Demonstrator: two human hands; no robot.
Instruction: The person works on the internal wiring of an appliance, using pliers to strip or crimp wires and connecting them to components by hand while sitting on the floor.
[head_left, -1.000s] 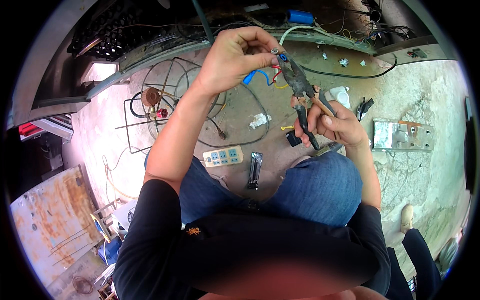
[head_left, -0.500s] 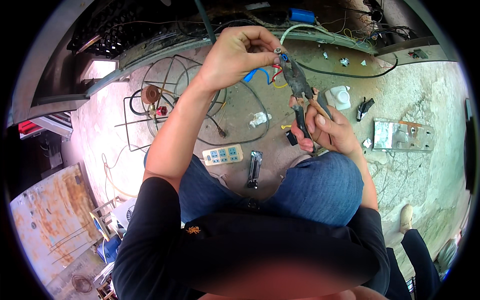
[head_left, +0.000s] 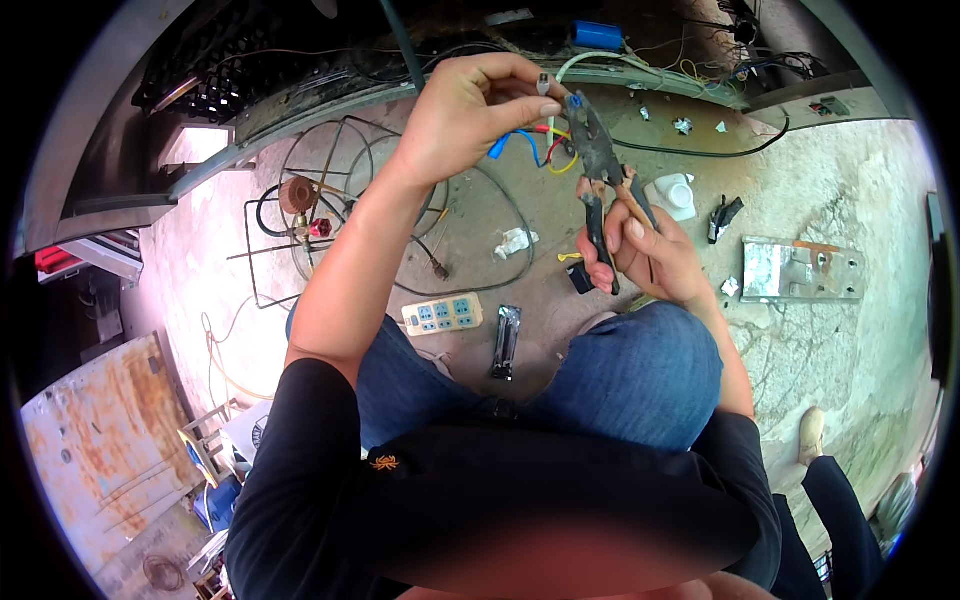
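Observation:
My left hand (head_left: 470, 115) is closed in a pinch on a small connector (head_left: 544, 85) with a pale sleeve, standing up above thumb and forefinger. Worn pliers (head_left: 596, 160) with dark handles are in my right hand (head_left: 655, 255), whose fingers wrap round the grips. The plier jaws point up toward my left fingertips. A small blue piece (head_left: 575, 102) shows at the jaw tip; whether it is clamped there is unclear. Just below my left fingers hang blue, red and yellow wires (head_left: 559, 150), and a white cable (head_left: 600, 54) arches behind.
A power strip (head_left: 442, 314) and black packet (head_left: 507, 342) lie before my knees. To the left stands a wire frame with a brown-knobbed valve (head_left: 298, 195). On the right are a white bottle (head_left: 672, 196) and metal plate (head_left: 803, 270). A person's shoe (head_left: 812, 436) shows at lower right.
The connector in my left hand has turned more upright and moved slightly up and left, away from the plier jaws. The pliers' handles have shifted a little left and up with my right hand.

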